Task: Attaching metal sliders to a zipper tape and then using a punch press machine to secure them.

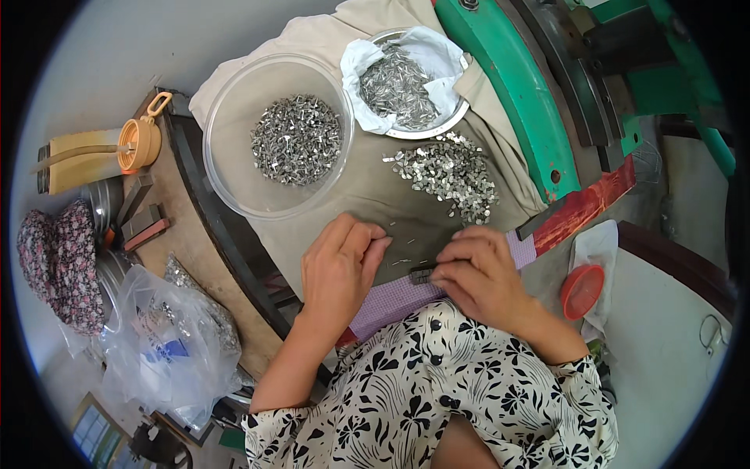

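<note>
My left hand [341,270] is raised over the beige cloth [359,184], thumb and forefinger pinched together. Whatever may be between those fingertips is too small to make out. Close to the table's front edge, my right hand [483,270] grips a small dark block [422,275] by its right end. A few thin metal pins [405,262] lie loose on the cloth between my hands. Beyond my right hand spreads a heap of small flat metal pieces [449,176]. Thin silvery pins [397,87] fill a cloth-lined metal bowl [445,129] farther back.
A clear round tub [212,168] of small metal parts [297,141] stands back left. The green machine frame [512,86] borders the right. Purple checked cloth [394,305] covers the front edge. Leftward are a plastic bag [156,344] and orange-lidded container [141,144]; rightward, a red dish [582,291].
</note>
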`<state>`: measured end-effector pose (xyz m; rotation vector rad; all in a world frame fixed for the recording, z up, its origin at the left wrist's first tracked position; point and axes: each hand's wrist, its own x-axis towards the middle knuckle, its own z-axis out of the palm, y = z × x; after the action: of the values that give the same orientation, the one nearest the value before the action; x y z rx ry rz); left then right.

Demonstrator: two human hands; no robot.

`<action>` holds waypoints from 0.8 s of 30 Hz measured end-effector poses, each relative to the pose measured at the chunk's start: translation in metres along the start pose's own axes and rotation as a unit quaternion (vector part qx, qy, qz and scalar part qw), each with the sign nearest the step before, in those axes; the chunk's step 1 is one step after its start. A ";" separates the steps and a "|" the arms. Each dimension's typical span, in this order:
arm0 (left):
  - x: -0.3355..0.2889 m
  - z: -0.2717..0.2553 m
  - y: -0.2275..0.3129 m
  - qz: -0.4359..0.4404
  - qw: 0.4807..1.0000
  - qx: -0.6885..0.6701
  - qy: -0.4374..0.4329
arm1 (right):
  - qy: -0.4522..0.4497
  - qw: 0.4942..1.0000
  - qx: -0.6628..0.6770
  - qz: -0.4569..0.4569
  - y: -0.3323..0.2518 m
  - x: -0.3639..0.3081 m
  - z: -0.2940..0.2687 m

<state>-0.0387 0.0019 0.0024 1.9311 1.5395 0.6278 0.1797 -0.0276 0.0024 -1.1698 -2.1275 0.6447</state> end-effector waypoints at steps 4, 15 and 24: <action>-0.001 0.000 0.000 -0.016 0.999 -0.038 0.011 | 0.014 0.997 -0.059 -0.041 0.000 -0.010 0.014; -0.013 -0.007 0.000 -0.018 0.998 -0.053 0.003 | -0.014 0.999 -0.045 -0.014 0.011 0.028 0.005; -0.030 0.005 0.016 0.050 0.996 -0.060 -0.041 | -0.031 0.999 -0.031 0.017 0.014 0.039 0.003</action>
<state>-0.0313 -0.0304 0.0099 1.9272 1.3327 0.6597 0.1696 0.0125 0.0015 -1.2363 -2.1970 0.6420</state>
